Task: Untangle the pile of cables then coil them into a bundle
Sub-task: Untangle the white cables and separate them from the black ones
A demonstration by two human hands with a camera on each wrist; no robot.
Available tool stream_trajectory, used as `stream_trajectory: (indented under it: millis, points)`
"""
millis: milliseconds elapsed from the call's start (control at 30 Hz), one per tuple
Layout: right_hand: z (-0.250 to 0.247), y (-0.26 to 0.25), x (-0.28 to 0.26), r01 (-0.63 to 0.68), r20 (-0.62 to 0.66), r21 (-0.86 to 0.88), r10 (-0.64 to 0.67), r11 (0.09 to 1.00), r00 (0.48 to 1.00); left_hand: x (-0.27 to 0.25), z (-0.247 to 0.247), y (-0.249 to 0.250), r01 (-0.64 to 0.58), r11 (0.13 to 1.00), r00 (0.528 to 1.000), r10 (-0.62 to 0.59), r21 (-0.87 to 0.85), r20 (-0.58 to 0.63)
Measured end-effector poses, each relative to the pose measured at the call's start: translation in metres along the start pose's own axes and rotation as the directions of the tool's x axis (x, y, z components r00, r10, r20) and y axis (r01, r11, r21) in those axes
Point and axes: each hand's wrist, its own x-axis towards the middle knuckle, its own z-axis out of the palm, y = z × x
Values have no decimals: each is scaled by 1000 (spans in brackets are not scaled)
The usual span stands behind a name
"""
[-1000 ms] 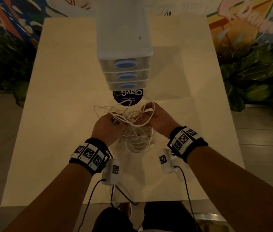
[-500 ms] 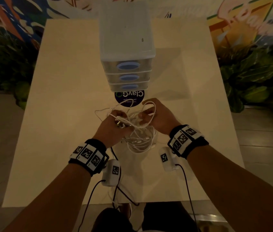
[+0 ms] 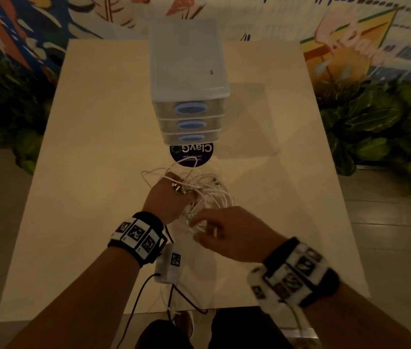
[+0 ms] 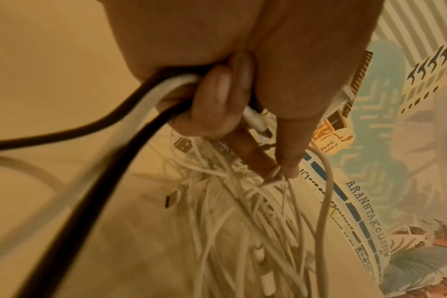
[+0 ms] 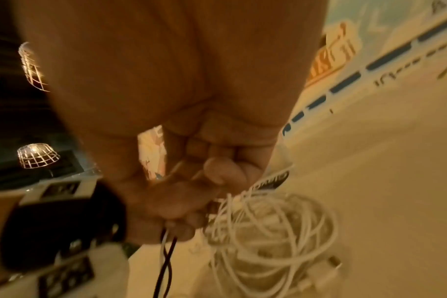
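Head view: white cable pile (image 3: 207, 195) lies at frame centre on the table (image 3: 98, 172), just below the drawer unit (image 3: 189, 79).

Left hand (image 3: 168, 199) grasps several strands, fingers curled round them. Right hand (image 3: 227, 233), blurred, sits at the pile's lower edge; whether it grips anything cannot be told. Recommended: keep the left hold fixed, find one connector end, and draw that single cable out slowly to avoid tightening knots.

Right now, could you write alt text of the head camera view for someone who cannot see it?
A person's left hand grips a tangled pile of thin white cables on a pale beige table, while the blurred right hand reaches in from nearer. Behind stands a translucent plastic three-drawer unit.
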Motion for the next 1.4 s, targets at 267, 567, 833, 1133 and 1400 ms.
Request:
stream_trajectory:
  millis: [267,567,833,1133,1400]
  points:
    - [14,26,37,-147,-334,-51,122,988,935,-2,-12,-4,-76,997,993,75,10,95]
    - [-21,46,51,-211,-373,10,200,977,906,-10,-19,-7,-117,993,990,114,30,80]
    - [-58,61,50,-230,30,308,233,923,972,-12,-24,-6,-85,982,996,78,168,49]
    - [-58,81,41,-221,-314,555,447,802,838,-13,-26,-6,-47,978,997,33,203,70]
    - [-36,33,33,-176,-667,21,145,984,731,-18,-25,0,-28,994,994,16,105,112]
